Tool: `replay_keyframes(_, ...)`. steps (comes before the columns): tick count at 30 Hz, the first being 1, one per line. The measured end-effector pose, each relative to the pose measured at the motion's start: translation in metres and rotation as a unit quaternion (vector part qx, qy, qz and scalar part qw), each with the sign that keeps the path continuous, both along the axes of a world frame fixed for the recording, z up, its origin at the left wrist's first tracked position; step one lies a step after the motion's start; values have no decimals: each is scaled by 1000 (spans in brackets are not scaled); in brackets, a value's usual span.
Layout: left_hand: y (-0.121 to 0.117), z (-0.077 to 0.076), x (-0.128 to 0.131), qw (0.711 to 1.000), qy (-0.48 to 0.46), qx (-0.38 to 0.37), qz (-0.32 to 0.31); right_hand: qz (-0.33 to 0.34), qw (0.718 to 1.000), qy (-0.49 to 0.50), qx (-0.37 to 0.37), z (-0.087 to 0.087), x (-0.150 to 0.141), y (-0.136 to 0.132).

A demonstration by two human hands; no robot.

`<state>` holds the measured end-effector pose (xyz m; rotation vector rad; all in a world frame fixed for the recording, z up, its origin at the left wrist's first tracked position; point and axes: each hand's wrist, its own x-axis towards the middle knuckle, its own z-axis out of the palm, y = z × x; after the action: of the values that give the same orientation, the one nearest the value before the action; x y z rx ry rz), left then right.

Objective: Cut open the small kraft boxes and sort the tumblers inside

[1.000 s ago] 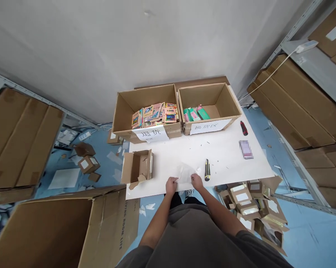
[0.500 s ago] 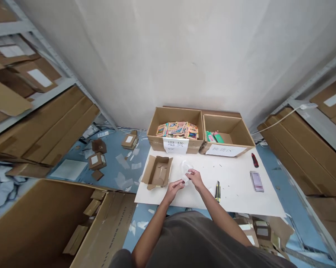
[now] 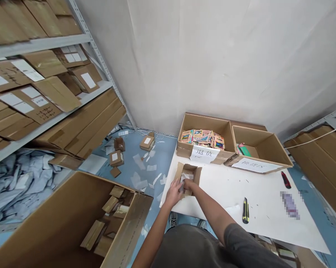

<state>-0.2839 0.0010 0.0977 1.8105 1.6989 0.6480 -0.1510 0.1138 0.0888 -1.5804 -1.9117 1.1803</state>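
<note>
A small open cardboard box (image 3: pixel 196 174) stands near the left edge of the white table. Crumpled translucent plastic wrap (image 3: pixel 187 176) lies inside it. At the box's near left side is my left hand (image 3: pixel 173 192), its fingers closed over the edge. My right hand (image 3: pixel 188 184) reaches into the box with bent fingers against the wrap; its fingertips are partly hidden. Both hands are close together, and a greyish bit of wrap shows between them.
Behind stand a carton of colourful card packs (image 3: pixel 181 149) and a carton with green items (image 3: pixel 276 149). A yellow-black utility knife (image 3: pixel 245 211) and a red cutter (image 3: pixel 285 180) lie on the table (image 3: pixel 218 190). A large carton (image 3: pixel 73 201) stands left, beside loaded shelves (image 3: pixel 101 89).
Both hands have moved from above the table into the small box, bringing the translucent wrap with them. The view has swung left, showing more of the shelves.
</note>
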Motion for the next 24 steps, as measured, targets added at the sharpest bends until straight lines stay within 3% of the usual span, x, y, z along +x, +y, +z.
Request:
replay_keyframes(3,-7,-14,-7,997,27,-68,-21,-11,996,-81,-20,-4,2,-19)
replay_keyframes(8,-13,-29,-22,995,27,-85,-41,-56,978,-175,98,-6,42,-60)
replay_keyframes(13,-1,-42,-32,997,-44,-44,-46,-113,984,-134,29,-31,80,-87)
replay_keyframes(15,2,-47,-36,996,-65,-34,-41,-107,990,-95,2,-39,89,-94)
replay_keyframes(19,-2,-54,-44,996,-64,-12,-59,-41,992,-119,-3,-46,91,-112)
replay_keyframes(24,-8,-55,-34,998,-22,3,-55,-60,972,-224,27,-44,71,-127)
